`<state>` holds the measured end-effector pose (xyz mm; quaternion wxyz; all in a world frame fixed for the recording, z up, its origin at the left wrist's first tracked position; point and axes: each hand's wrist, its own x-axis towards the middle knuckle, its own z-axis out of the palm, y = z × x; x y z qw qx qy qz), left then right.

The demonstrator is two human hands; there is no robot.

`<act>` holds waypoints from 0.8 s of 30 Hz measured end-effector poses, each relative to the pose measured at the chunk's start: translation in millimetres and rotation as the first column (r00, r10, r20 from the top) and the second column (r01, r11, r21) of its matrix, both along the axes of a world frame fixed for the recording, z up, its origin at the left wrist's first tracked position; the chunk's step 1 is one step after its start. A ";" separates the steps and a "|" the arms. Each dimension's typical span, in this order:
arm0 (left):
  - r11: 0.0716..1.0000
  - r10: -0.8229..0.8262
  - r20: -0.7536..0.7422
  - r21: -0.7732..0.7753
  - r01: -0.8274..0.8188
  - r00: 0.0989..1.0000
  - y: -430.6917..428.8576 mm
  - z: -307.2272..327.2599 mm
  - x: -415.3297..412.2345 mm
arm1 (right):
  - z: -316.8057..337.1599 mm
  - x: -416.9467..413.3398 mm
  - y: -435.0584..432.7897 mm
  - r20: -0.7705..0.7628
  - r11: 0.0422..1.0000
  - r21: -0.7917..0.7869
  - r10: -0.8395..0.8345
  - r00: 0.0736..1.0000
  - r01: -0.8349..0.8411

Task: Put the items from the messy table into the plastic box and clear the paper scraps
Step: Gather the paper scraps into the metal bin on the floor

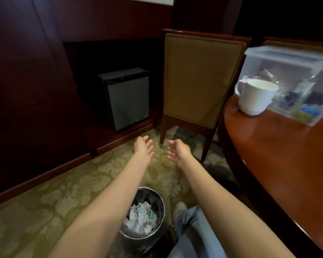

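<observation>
Both my arms reach forward over the carpet, palms facing each other. My left hand [143, 148] and my right hand [177, 150] have relaxed fingers and hold nothing. Below my forearms stands a round metal waste bin [158, 199] with white paper scraps [141, 217] inside it. On the round wooden table [280, 155] at the right sits a clear plastic box [295, 58] holding several small items, seen through its wall. A white cup [254, 98] stands on the table right in front of the box.
An upholstered chair [201, 79] with wooden legs stands ahead, beside the table. A small grey fridge [126, 98] sits in a dark wooden cabinet at the left. Patterned carpet [45, 202] covers the floor. My leg and shoe [179, 208] are beside the bin.
</observation>
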<state>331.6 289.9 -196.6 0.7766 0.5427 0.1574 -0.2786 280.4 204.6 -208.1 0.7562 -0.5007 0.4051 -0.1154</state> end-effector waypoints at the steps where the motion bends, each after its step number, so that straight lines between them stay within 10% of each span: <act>1: 1.000 -0.008 0.026 -0.013 0.008 1.000 -3.3 10.7 -1.4 | 11.6 -1.9 -4.7 0.033 1.000 -0.005 -0.006 0.999 0.006; 11: 0.982 -0.108 0.197 -0.130 0.135 0.974 -50.5 97.7 -42.1 | 115.3 -51.3 -61.4 0.315 0.997 0.034 -0.082 0.946 0.076; 24: 0.871 -0.417 0.227 -0.178 0.458 0.880 -138.9 124.7 -143.6 | 136.7 -166.0 -140.8 0.321 0.929 -0.002 -0.351 0.880 0.371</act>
